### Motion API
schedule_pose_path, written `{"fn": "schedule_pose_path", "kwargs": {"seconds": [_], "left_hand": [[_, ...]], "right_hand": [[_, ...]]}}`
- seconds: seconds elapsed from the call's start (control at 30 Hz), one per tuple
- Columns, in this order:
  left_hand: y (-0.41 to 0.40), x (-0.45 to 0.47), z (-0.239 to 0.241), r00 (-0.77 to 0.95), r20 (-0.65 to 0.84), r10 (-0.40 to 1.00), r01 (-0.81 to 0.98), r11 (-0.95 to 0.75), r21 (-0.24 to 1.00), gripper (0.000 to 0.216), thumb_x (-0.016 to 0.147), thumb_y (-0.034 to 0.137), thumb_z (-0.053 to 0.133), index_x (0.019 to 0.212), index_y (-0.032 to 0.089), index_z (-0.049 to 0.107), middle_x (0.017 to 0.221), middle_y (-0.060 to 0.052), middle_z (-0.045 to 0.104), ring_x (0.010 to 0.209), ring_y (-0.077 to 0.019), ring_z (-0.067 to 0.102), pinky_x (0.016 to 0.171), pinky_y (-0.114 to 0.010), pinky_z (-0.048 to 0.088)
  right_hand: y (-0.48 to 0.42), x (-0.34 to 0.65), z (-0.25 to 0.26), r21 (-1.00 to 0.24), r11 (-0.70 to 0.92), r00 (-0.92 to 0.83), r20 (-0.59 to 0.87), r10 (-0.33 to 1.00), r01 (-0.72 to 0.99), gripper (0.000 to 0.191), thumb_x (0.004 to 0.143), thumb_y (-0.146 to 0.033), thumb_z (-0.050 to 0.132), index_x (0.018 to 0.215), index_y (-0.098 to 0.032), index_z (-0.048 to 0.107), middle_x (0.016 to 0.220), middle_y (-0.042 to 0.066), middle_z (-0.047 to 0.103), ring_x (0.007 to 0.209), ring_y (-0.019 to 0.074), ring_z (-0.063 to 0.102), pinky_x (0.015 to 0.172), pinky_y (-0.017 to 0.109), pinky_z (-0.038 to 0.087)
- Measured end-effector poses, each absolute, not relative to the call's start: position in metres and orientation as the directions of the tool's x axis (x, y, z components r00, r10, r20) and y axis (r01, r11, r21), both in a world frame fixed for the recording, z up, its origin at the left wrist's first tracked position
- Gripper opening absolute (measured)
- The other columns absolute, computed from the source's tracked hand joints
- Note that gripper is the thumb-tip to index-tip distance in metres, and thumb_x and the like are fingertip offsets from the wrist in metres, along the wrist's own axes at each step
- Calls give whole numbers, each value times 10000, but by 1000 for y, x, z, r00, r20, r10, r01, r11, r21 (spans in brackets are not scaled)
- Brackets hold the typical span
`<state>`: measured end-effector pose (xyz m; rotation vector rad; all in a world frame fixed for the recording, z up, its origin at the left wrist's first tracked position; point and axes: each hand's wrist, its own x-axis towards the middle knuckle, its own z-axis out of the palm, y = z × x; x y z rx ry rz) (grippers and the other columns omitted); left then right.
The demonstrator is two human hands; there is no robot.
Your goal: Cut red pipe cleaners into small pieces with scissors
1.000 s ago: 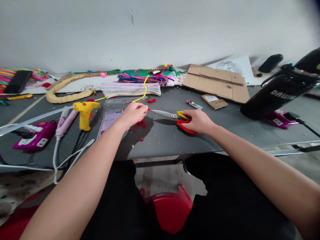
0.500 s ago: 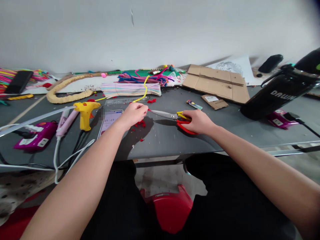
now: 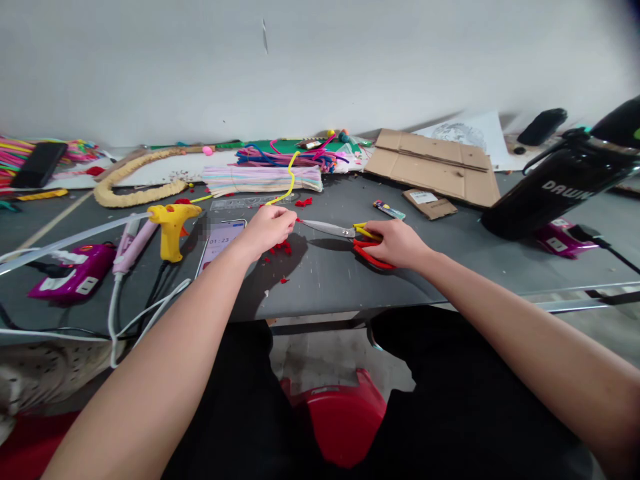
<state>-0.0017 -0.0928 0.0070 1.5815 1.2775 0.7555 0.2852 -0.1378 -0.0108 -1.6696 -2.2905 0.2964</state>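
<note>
My left hand (image 3: pixel 273 230) is closed in a pinch over the middle of the table. A bright yellow pipe cleaner (image 3: pixel 291 180) rises from behind its fingers and bends upward. A tiny red bit (image 3: pixel 299 220) pokes out at the fingertips; the rest of it is hidden. My right hand (image 3: pixel 397 241) is wrapped round the red and yellow handles of a pair of scissors (image 3: pixel 327 229). The blades point left and look nearly closed, with their tip at the red bit. Red scraps (image 3: pixel 283 248) lie on the table beneath my left hand.
Left of my hands are a phone (image 3: pixel 223 240), a yellow glue gun (image 3: pixel 173 227), a pink hot tool (image 3: pixel 134 243) and a purple power strip (image 3: pixel 75 272) with cables. Behind lie pipe cleaner bundles (image 3: pixel 263 180) and cardboard (image 3: pixel 435 163). A black bottle (image 3: pixel 550 180) stands right.
Both hands, the scissors and the yellow pipe cleaner look almost unmoved. At the lower left, the spotted pale thing beyond the table edge has shifted slightly.
</note>
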Motion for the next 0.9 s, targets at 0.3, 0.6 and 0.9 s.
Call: {"fn": "schedule_pose_path", "kwargs": {"seconds": [0.3,0.6,0.9], "left_hand": [[-93,-1,8,270,-87,959,384,-24,923,240,788,234,534,587,179,415,555,17,375,454,-56,315,443,-224,238],[-93,-2,7,263,-87,961,392,-24,920,234,795,244,532,596,176,429,557,16,389,457,-58,329,446,-221,251],[-94,-1,9,265,-92,960,396,-21,918,231,786,244,538,590,179,435,540,14,396,448,-61,327,444,-221,256]], "right_hand": [[-138,286,-11,-329,308,-288,110,951,893,255,767,-469,562,730,-217,554,641,-4,516,604,136,391,574,281,238],[-137,285,-10,-328,312,-296,100,950,892,263,771,-469,558,710,-221,495,635,-15,495,599,132,383,568,274,250],[-137,286,-10,-322,320,-303,102,947,891,258,774,-462,561,710,-219,505,636,-13,493,590,130,369,561,271,245]]}}
